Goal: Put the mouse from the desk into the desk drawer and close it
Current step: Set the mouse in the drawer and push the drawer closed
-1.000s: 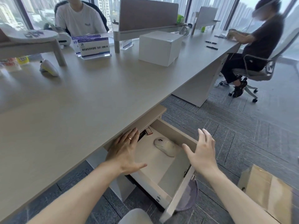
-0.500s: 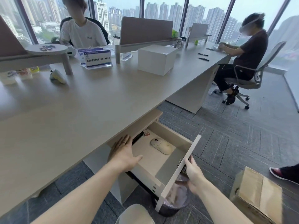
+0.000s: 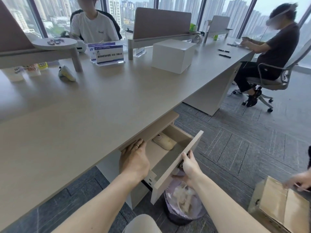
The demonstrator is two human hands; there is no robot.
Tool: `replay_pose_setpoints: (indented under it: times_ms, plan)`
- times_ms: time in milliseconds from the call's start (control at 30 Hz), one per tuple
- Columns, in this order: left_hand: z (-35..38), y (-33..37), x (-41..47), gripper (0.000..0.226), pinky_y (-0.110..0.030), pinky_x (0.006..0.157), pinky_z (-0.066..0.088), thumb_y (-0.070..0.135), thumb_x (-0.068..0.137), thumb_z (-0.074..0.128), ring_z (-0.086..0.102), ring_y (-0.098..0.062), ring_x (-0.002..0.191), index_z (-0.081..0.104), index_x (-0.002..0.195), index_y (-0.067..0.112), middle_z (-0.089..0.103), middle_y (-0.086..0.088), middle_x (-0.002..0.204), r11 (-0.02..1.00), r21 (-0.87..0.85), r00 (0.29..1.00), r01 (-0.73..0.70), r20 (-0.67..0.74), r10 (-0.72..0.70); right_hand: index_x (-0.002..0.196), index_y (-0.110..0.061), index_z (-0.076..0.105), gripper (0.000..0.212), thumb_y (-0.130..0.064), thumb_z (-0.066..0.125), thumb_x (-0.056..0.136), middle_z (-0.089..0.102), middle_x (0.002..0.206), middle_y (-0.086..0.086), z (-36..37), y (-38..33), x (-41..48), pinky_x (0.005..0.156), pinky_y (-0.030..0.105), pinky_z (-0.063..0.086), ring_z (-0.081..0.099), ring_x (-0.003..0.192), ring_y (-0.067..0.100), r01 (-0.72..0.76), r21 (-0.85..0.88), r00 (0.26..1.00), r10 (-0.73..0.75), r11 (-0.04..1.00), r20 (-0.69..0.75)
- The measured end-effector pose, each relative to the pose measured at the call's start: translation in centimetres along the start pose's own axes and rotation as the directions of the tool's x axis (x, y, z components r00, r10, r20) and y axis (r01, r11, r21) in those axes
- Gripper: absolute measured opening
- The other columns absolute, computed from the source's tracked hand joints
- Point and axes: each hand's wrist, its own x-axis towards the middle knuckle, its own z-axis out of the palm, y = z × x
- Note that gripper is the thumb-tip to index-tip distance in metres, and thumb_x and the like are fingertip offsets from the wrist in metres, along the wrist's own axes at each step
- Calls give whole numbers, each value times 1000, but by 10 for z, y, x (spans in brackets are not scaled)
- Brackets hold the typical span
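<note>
A cream mouse (image 3: 163, 143) lies inside the desk drawer (image 3: 175, 163), which hangs partly open under the long beige desk (image 3: 84, 118). My right hand (image 3: 189, 166) grips the handle on the outer face of the drawer front. My left hand (image 3: 133, 159) rests flat against the desk's front edge, above the drawer's left side, fingers together and holding nothing. The back part of the drawer is hidden under the desktop.
A lined waste bin (image 3: 184, 204) stands on the floor just below the drawer front. A cardboard box (image 3: 281, 209) sits at the right, with another person's hand on it. A white box (image 3: 173, 55) and sign holders (image 3: 109, 54) stand on the desk. Two people sit nearby.
The drawer has slid inward, so the mouse now sits near the desk edge. My right hand moved from above the drawer to its front handle. My left hand stays at the desk edge.
</note>
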Motion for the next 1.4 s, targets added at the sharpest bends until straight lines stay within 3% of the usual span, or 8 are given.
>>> replay_pose_setpoints:
  times_ms: [233,567,733,833,933,1067,1267,1400]
  plan:
    - [-5,-6,2,73,-35,124,16,0,88,41,20,-11,152,27,156,25,23,11,166,999,-8,999,-43,-7,43,150,-40,31,47,-37,39,104,44,136,-6,46,-10,18,75,61,59,46,116,25,30,-10,999,-29,1000,37]
    - [-1,-16,5,82,-26,124,12,-15,83,31,16,-5,152,27,156,22,22,7,166,986,-139,995,-96,-35,92,147,-39,37,45,-26,35,104,46,138,-2,93,-22,36,73,65,57,50,115,29,20,46,996,-25,999,91]
    - [0,-17,4,80,-24,124,6,-14,84,32,13,-7,153,24,156,19,20,5,167,982,-146,992,-121,-38,116,120,-34,44,47,2,27,96,49,96,4,106,-27,40,83,65,54,48,105,32,4,93,994,-14,996,108]
    - [2,-17,4,79,-25,124,4,-12,84,34,11,-9,154,23,157,18,20,4,167,981,-138,991,-134,-39,130,118,-33,45,50,7,26,94,48,90,0,112,-26,43,80,62,53,46,102,30,11,80,993,-20,997,117]
    - [1,-18,5,78,-25,124,7,-11,85,35,13,-10,154,24,157,17,21,3,166,981,-133,990,-138,-48,133,121,-30,45,50,8,28,94,51,98,-1,114,-25,45,80,62,54,47,105,30,26,64,992,-34,998,123]
    - [1,-17,5,76,-24,124,6,-9,85,37,14,-11,153,25,156,17,23,2,166,981,-132,990,-141,-48,136,133,-29,45,59,10,29,92,53,128,6,114,-21,51,80,64,55,49,113,32,46,48,990,-52,998,133]
    - [3,-19,8,75,-21,120,2,-7,86,37,12,-8,153,26,156,18,22,4,166,983,-121,990,-139,-48,134,120,-30,49,51,7,30,91,57,132,14,117,-21,55,75,68,55,52,125,41,39,68,993,-47,997,112]
    - [3,-17,8,73,-18,118,-2,-7,88,35,11,-8,154,24,156,18,21,4,166,984,-119,990,-132,-58,126,117,-25,49,44,6,30,92,56,131,15,120,-25,52,74,65,57,55,119,39,33,50,994,-38,998,103]
